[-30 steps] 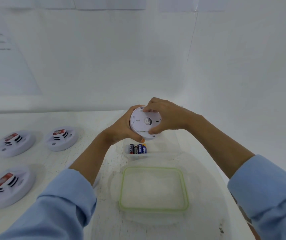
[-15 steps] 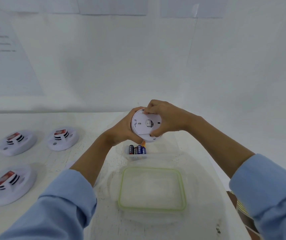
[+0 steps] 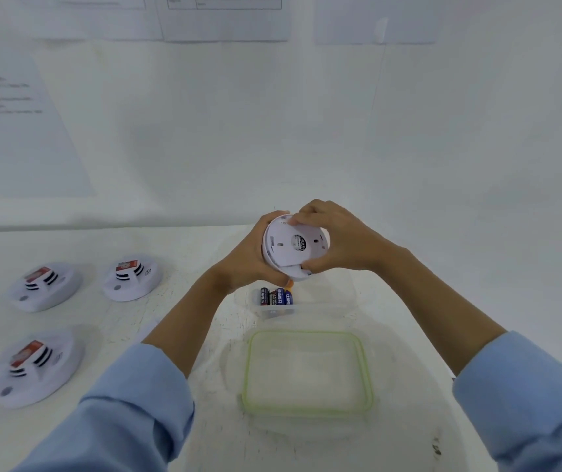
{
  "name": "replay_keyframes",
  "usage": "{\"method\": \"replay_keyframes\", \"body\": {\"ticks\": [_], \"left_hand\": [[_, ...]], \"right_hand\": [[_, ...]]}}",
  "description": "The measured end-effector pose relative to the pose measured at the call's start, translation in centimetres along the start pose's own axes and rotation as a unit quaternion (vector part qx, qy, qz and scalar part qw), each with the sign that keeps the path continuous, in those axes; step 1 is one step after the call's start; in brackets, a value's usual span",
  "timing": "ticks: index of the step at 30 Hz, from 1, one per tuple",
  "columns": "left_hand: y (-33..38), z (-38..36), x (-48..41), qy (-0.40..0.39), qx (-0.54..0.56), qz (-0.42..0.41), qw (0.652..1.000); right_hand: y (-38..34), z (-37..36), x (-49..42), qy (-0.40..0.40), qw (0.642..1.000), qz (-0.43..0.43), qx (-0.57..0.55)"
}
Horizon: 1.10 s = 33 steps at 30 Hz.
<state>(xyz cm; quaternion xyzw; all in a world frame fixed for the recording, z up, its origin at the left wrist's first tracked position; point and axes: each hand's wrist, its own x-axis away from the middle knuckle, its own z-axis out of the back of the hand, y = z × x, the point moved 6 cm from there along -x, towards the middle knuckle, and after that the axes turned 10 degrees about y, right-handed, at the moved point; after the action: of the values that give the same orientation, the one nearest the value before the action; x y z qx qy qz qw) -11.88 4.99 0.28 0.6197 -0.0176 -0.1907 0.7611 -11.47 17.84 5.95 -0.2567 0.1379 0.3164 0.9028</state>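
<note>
Two hands grip one white smoke detector (image 3: 290, 248) on my feed. The left hand (image 3: 245, 260) wraps the left rim, with the fingers curled behind it. The right hand (image 3: 341, 240) clamps the right side, thumb at the lower edge and fingertips hooked over the top. I see the detector held up off the table (image 3: 187, 253), tilted so that its flat back plate with a small round label faces the camera. Just below it, AA batteries (image 3: 276, 296) stand upright in a small clear tub (image 3: 274, 312). Nearer to me, a green-rimmed clear container (image 3: 307, 408) lies flat, just beside that tub. Well off to the left I count three more smoke detectors resting face up, each with a red label: a far-left one (image 3: 46, 286), a far-right one (image 3: 133, 277) and a near one (image 3: 32, 367). Printed sheets (image 3: 225, 18) hang on the wall behind, their text too blurred for me to read.
</note>
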Motion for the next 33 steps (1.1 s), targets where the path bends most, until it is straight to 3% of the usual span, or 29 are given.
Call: {"method": "replay_keyframes", "body": {"ticks": [22, 33], "left_hand": [[0.4, 0.5, 4.1, -0.019, 0.043, -0.006, 0.999], [0.2, -0.6, 7.8, 0.058, 0.059, 0.005, 0.997]], "right_hand": [[-3.4, 0.8, 2.9, 0.116, 0.983, -0.007, -0.145], [-1.4, 1.4, 8.9, 0.057, 0.981, -0.085, -0.167]]}}
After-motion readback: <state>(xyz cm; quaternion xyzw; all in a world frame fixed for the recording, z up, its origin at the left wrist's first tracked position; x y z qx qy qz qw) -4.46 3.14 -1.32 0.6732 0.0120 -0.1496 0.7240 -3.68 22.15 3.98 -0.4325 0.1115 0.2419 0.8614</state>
